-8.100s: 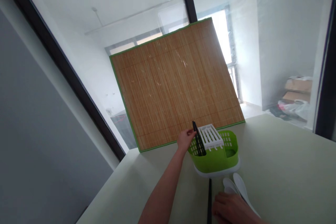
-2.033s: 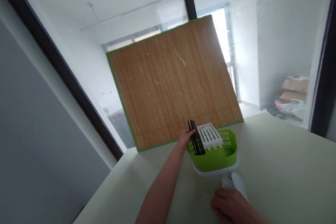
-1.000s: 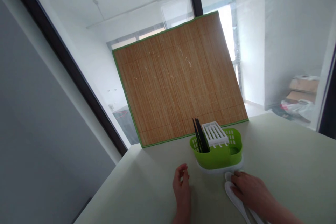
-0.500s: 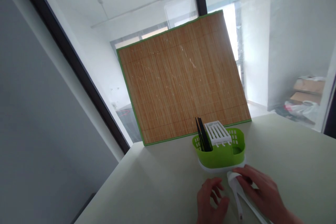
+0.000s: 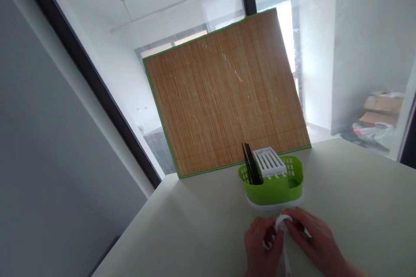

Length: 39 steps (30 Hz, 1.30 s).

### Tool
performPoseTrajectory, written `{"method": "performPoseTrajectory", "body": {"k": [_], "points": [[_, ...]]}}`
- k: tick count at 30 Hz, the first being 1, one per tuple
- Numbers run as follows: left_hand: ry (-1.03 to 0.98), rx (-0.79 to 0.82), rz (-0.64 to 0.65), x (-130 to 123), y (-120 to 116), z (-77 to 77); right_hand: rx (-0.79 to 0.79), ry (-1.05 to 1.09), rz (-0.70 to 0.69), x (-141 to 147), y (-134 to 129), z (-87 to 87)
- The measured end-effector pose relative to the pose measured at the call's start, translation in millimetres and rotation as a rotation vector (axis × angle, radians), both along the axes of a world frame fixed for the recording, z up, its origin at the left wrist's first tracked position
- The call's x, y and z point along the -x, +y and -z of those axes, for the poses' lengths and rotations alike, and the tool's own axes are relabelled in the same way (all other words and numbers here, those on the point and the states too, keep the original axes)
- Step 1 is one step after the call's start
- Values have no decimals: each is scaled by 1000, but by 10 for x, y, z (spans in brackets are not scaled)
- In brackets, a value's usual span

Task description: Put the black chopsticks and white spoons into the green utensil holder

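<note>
Close to the front edge of the view, a white spoon (image 5: 285, 257) points its handle toward me. Its rounded bowl is up between both hands. My left hand (image 5: 262, 244) has thumb and fingers closed on the bowl's left side. From the right, my right hand (image 5: 313, 238) pinches the top and right side of the same bowl. The hands partly cover it, so whether a second spoon lies underneath cannot be seen. Just beyond the fingers stands a green utensil holder (image 5: 273, 194) on a white base, with black chopsticks (image 5: 252, 166) upright in its left compartment.
A white slotted rack with small hooks (image 5: 269, 162) tops the holder's middle. Behind it, a green-edged bamboo mat (image 5: 224, 99) leans against the glass. The pale tabletop (image 5: 195, 225) spreads to both sides. Cardboard boxes (image 5: 381, 110) lie beyond the glass at right.
My left hand has moved from beside the spoon to close on its bowl. My right hand has shifted slightly left. A second white handle seen earlier under my right hand no longer shows.
</note>
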State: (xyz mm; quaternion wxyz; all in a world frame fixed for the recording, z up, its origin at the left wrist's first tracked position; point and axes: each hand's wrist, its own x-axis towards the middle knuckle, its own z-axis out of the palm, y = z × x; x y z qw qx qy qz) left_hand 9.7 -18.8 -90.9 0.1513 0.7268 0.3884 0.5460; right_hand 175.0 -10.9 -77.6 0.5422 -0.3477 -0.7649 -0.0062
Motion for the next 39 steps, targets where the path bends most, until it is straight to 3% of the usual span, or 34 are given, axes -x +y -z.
{"method": "performPoseTrajectory", "body": {"k": [9,18,22,28,32,39], "points": [[62,-95,-106,40,-57,-147,-148,-93,52,10,-25,91],[-201,25,-251,88,12,-772,212,-387,-139,154,-50,55],[-271,5,-283,135,210,-1038,262,-404,-146,155,-38,92],[-464,9,-189,224,744,-1391,338,-434,-30,91,62,123],[-400,-6,-204,259,1100,-1423,389,-470,108,-16,178,136],[-227,78,-311,315,1502,-1197,463,-514,308,-225,347,166]]}}
